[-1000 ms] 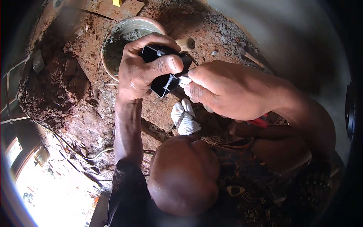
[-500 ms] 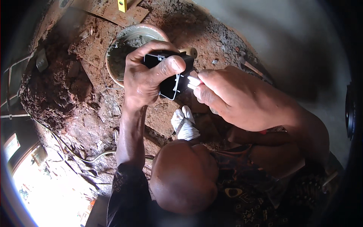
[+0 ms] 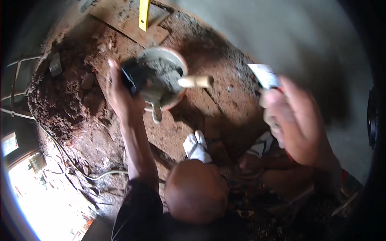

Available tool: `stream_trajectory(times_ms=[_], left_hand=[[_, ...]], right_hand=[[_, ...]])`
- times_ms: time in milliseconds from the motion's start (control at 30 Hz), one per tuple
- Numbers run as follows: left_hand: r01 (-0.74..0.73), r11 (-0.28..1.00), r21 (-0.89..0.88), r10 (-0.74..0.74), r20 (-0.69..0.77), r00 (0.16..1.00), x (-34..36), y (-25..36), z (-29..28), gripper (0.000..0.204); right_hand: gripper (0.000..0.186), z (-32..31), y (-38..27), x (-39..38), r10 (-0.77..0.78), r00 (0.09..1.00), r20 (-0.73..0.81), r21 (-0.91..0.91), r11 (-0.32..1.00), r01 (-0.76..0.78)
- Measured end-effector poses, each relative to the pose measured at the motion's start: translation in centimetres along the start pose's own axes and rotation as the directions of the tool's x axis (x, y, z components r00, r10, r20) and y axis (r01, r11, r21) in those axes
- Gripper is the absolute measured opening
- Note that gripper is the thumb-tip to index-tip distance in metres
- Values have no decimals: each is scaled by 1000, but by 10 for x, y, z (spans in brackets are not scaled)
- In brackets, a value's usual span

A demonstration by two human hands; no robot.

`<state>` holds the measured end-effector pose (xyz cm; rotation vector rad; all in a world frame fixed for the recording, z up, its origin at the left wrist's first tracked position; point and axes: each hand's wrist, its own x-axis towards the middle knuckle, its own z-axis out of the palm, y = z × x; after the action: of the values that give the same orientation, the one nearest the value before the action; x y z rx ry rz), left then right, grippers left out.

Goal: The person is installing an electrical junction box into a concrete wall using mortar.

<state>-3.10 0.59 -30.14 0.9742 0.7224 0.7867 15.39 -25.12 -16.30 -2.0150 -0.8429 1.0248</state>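
A black box (image 3: pixel 132 75), upper left, is gripped by the left hand (image 3: pixel 120 90), fingers partly hidden. Behind it, a bucket (image 3: pixel 183 61) holds grey mortar (image 3: pixel 164 69). Right of centre, the blurred right hand (image 3: pixel 293 118) pinches a pale flat piece (image 3: pixel 263 75).

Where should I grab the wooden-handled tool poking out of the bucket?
Probably by its wooden handle, from the right: it's round and straight, and its free end sticks out past the bucket rim that way, clear of the grey mix.
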Motion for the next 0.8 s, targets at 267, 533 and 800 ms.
stream_trajectory(times_ms=[267, 533, 800], left_hand=[[706, 678, -204, -532, 527, 663, -11, -25, 84, 80], [367, 856, -364, -61, 634, 771, -30, -72, 87, 115], [397, 598, -697, 39, 519, 854, -17, -95, 83, 97]], right_hand=[[98, 26, 22, 54, -546, 832, -104, -263, 821, 506], [76, 68, 51, 69, -372, 807, -458, 18, 904, 427], [25, 60, 47, 50, -415, 870, -267, 25, 899, 437]])
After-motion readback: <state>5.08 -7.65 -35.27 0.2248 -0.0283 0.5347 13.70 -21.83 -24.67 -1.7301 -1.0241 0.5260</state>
